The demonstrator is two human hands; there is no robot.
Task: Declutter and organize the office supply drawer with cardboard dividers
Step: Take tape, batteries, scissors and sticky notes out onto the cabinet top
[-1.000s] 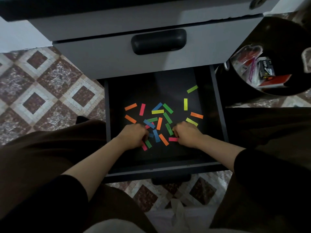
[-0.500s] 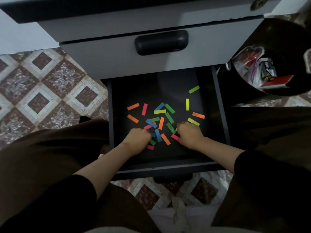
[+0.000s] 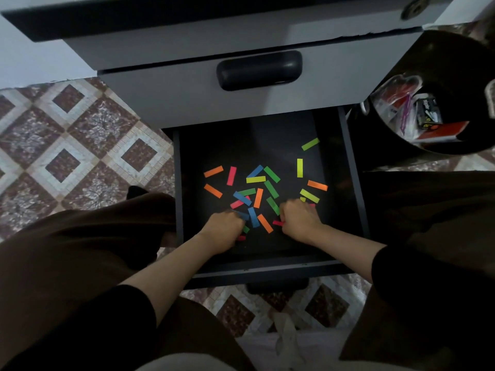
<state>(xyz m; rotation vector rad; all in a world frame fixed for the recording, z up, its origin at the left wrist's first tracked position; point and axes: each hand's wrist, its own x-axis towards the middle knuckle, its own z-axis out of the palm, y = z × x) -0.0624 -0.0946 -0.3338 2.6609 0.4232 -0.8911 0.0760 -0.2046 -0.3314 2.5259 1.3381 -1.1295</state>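
Open lower drawer (image 3: 267, 270), dark inside: loose coloured strips (image 3: 258, 197) lay scattered over its middle and right, several overlapping. Left hand (image 3: 223, 231) and right hand (image 3: 300, 219) rested inside near the front, fingers curled among the strips; whether either grasped one could not be told. Black bin (image 3: 442, 62) holding packets stood right of the drawer.
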